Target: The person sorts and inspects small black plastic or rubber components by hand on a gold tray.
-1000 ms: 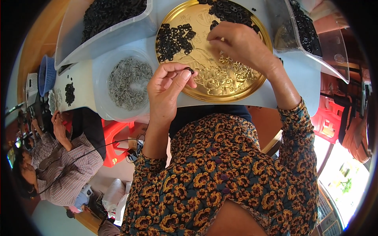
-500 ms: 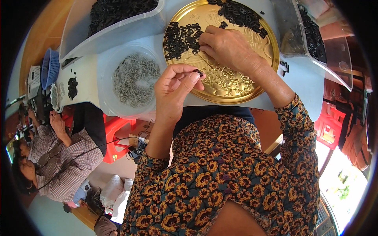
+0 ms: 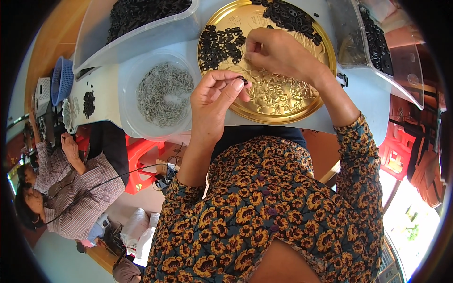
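Observation:
My left hand (image 3: 211,101) is at the tray's near left edge, thumb and forefinger pinched on a small black plastic part (image 3: 242,79). Above the round gold tray (image 3: 330,70), my right hand (image 3: 279,53) has its fingers curled in. Its fingertips are blurred, and whatever they hold cannot be made out. Just left of them is a loose pile of small flat black pieces (image 3: 217,47) on the tray. Farther back on the tray is a second pile of black pieces (image 3: 292,20). Small shiny pieces (image 3: 278,96) lie scattered over the tray's near part.
A round clear tub (image 3: 165,96) of small metal pieces stands left of the tray. Behind it is a large clear bin (image 3: 141,40) of black parts. Another clear bin (image 3: 351,42) stands at the right. A seated person in a striped shirt (image 3: 82,198) is at the left, near a red stool (image 3: 139,160).
My right hand has drawn slightly right, away from the left pile, with its fingers curling in. My left hand has risen a little toward it, still pinching the black part.

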A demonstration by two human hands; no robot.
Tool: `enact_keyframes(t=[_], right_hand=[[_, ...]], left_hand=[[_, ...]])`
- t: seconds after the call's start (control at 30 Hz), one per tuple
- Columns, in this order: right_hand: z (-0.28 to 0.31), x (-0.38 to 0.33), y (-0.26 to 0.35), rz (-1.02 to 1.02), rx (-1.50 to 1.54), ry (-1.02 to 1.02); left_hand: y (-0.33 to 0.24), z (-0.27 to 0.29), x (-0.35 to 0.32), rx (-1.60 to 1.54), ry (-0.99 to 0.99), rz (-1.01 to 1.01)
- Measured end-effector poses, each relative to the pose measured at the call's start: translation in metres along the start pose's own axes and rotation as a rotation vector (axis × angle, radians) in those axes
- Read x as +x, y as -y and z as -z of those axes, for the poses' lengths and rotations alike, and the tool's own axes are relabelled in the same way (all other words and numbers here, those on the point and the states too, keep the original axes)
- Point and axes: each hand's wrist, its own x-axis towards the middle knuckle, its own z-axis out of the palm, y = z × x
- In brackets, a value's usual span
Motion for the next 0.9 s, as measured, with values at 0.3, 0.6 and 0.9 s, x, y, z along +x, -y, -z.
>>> enact_keyframes(t=[0.3,0.6,0.9], right_hand=[[0.028,-0.044,0.028,-0.223,0.807,0.051],[0.011,-0.055,0.032,-0.234,0.851,-0.023],[0.009,-0.056,0.037,-0.259,0.778,-0.027]], left_hand=[[-0.004,-0.013,0.01,-0.043,0.005,-0.001],[-0.007,-0.019,0.01,0.008,0.041,-0.02],[-0.007,-0.019,0.01,0.058,0.029,-0.028]])
